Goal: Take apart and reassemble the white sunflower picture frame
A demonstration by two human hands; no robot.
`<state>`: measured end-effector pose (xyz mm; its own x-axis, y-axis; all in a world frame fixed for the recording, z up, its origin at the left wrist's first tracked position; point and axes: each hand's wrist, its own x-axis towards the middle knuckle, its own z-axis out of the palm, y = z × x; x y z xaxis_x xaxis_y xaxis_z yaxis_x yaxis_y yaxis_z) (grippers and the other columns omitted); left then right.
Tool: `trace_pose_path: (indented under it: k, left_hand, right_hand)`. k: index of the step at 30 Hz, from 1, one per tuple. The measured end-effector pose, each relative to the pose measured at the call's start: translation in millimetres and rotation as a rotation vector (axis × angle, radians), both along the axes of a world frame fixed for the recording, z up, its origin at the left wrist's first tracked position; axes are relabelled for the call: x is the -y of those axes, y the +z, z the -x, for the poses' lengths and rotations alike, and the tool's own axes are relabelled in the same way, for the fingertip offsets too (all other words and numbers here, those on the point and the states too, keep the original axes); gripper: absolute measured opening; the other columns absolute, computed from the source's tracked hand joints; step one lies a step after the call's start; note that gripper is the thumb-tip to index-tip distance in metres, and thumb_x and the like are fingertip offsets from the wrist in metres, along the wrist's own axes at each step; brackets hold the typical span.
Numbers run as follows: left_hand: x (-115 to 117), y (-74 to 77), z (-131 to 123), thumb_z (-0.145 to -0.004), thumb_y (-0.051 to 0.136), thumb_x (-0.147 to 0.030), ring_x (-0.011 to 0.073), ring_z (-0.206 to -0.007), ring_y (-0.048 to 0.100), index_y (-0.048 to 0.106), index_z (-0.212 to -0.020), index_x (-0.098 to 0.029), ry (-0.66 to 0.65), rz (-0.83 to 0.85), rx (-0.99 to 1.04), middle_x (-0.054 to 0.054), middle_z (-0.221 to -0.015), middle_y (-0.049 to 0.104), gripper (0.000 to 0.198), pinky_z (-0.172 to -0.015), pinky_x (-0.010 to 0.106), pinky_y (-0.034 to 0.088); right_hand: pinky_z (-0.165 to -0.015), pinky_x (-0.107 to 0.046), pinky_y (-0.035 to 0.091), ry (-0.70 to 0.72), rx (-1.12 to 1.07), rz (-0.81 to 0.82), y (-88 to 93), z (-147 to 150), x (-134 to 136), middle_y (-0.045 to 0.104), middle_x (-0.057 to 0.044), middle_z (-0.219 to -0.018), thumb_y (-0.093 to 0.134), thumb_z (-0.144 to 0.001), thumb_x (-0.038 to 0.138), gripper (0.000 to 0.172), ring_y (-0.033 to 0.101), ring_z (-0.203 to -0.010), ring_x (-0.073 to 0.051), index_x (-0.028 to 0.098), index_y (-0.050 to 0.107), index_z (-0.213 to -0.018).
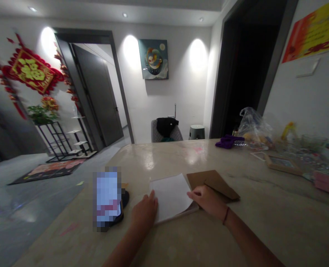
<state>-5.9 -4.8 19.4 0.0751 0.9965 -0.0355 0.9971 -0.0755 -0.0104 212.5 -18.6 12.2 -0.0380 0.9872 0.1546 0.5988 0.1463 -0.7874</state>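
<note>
A pad or stack of white paper point(170, 196) lies on the table in front of me. Its top sheet curls up at the near right corner, over a darker gap. My right hand point(206, 200) pinches that sheet's right edge between thumb and fingers. At the left edge of the stack, my left hand point(145, 211) is closed on the paper, its fingers bent and partly hidden. Just beyond my right hand, and partly behind it, lies a brown kraft envelope point(220, 185) with a pointed flap.
On the left, a phone point(107, 200) with a blurred screen stands propped on a dark holder. Along the right side are a purple cloth item point(229, 141), a clear plastic bag point(255, 128), a wooden frame point(283, 164) and a pink package point(327, 182). A chair point(154, 130) stands beyond the table.
</note>
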Motion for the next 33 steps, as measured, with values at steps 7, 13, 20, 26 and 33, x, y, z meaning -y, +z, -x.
trace_pose_path:
  k: [7,13,20,26,33]
  left_hand:
    - [0.5,0.3,-0.2,-0.088,0.023,-0.027,0.0270,-0.091,0.061,0.038,-0.127,-0.013,0.008,-0.003,0.001,0.017,-0.109,0.057,0.044,-0.071,0.038,0.047]
    - [-0.4,-1.7,0.5,-0.088,0.024,-0.027,0.0263,-0.092,0.060,0.038,-0.127,-0.014,0.023,-0.004,0.032,0.016,-0.112,0.056,0.043,-0.073,0.038,0.046]
    - [-0.9,-2.9,2.6,-0.088,0.024,-0.027,0.0266,-0.097,0.058,0.037,-0.127,-0.012,0.007,-0.002,0.068,0.016,-0.117,0.054,0.044,-0.076,0.038,0.046]
    - [0.2,-0.6,0.4,-0.088,0.024,-0.028,0.0267,-0.095,0.059,0.038,-0.126,-0.013,0.024,0.002,0.054,0.015,-0.115,0.055,0.044,-0.075,0.038,0.046]
    - [-0.9,-2.8,0.8,-0.088,0.024,-0.029,0.0263,-0.094,0.060,0.038,-0.126,-0.014,0.022,-0.007,0.047,0.015,-0.114,0.056,0.044,-0.075,0.038,0.046]
  right_hand:
    - [-0.052,-0.021,0.038,-0.205,-0.022,-0.046,-20.1,10.7,-8.0,0.060,0.001,-0.060,0.059,-0.056,0.009,0.020,0.055,-0.056,-0.012,0.016,0.059,-0.075]
    - [-0.054,-0.023,0.042,-0.245,-0.291,0.108,-18.3,3.3,-12.1,0.065,-0.004,-0.064,0.067,-0.054,0.023,0.021,0.059,-0.058,-0.015,0.013,0.062,-0.072]
    - [-0.051,-0.023,0.039,-0.218,-0.242,0.127,-21.3,-1.1,-13.8,0.066,-0.005,-0.059,0.067,-0.055,0.031,0.017,0.057,-0.054,-0.015,0.014,0.063,-0.058]
    - [-0.050,-0.023,0.037,-0.209,-0.147,0.089,-21.0,1.2,-11.6,0.065,-0.004,-0.056,0.065,-0.056,0.030,0.016,0.058,-0.054,-0.015,0.014,0.063,-0.054]
    - [-0.051,-0.024,0.037,-0.200,-0.102,0.078,-21.1,2.4,-10.2,0.064,-0.005,-0.058,0.060,-0.061,0.030,0.017,0.057,-0.055,-0.015,0.015,0.060,-0.055]
